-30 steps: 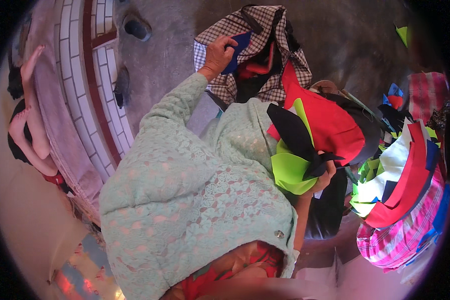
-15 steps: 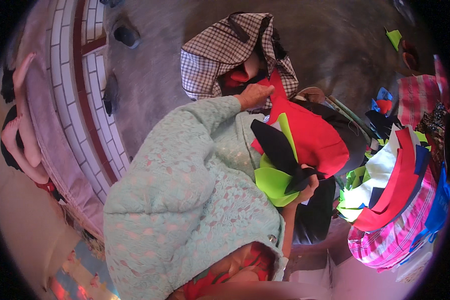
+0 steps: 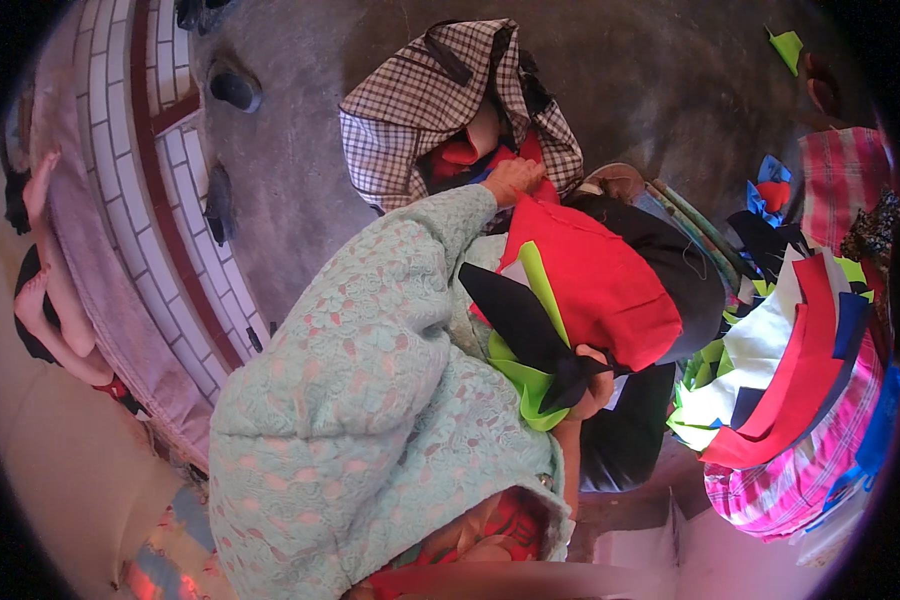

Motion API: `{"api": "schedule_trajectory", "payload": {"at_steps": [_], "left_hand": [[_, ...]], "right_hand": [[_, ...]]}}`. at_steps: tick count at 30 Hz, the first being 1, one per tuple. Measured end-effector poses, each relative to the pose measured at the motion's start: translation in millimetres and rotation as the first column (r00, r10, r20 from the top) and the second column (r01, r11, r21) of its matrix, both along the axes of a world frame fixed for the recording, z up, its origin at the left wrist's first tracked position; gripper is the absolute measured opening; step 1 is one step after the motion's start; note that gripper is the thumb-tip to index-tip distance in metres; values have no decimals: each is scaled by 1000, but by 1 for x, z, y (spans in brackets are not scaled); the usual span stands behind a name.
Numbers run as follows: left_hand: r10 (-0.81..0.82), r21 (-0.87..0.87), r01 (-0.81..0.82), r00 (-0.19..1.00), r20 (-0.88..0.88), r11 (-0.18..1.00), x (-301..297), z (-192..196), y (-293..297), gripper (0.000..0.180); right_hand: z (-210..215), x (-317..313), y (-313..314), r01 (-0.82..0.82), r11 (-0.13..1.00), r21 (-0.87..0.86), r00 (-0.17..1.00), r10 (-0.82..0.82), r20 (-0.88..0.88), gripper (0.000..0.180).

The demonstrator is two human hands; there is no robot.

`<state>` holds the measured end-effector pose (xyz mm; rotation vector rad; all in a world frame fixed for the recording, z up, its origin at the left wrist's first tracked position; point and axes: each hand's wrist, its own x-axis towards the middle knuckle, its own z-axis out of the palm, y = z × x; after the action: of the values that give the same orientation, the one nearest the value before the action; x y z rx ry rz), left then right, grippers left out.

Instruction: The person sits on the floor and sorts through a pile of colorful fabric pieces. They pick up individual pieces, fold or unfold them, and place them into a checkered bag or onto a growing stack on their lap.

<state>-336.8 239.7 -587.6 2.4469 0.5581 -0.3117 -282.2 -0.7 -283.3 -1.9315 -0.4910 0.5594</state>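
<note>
My left hand point(image 3: 515, 180) is closed on red cloth at the mouth of a checked cloth bag point(image 3: 400, 95). More red and dark cloth shows inside the bag. A large red cloth piece point(image 3: 595, 270) is spread over my lap, just below that hand. My right hand point(image 3: 592, 385) grips a bunch of black fabric pieces point(image 3: 515, 315) and lime-green fabric pieces point(image 3: 525, 385) at their gathered end. The points of these pieces fan out toward the upper left, over my pale green lace garment point(image 3: 340, 360).
To the right, a pink plaid bundle point(image 3: 770, 490) carries stacked white, red, navy and lime cloth point(image 3: 800, 350). Sticks point(image 3: 695, 225) lie beside my dark-clad leg. Shoes point(image 3: 235, 88) rest near the tiled step point(image 3: 125, 180). Another person's bare feet point(image 3: 35, 295) show at the far left.
My left hand has shifted up slightly toward the bag's opening. The red cloth, the bunch and my right hand have moved a little left, and the right hand sits slightly lower.
</note>
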Motion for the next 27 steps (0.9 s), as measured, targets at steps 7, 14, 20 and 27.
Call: {"api": "schedule_trajectory", "payload": {"at_steps": [7, 14, 20, 27], "left_hand": [[395, -316, -334, 906, 153, 888, -21, 21, 47, 22], [822, -667, -604, 569, 20, 435, -73, 118, 169, 27], [877, -897, -339, 471, 98, 282, -89, 177, 207, 35], [839, -984, -25, 527, 137, 177, -42, 259, 164, 38]], "right_hand": [[10, 6, 11, 12, 1000, 12, 997, -11, -75, 34], [5, 0, 20, 80, 987, 138, 992, -66, -103, 18], [-5, -4, 29, 122, 991, 50, 991, -125, 49, 14], [7, -4, 33, -92, 989, -118, 885, 135, 446, 23]]}}
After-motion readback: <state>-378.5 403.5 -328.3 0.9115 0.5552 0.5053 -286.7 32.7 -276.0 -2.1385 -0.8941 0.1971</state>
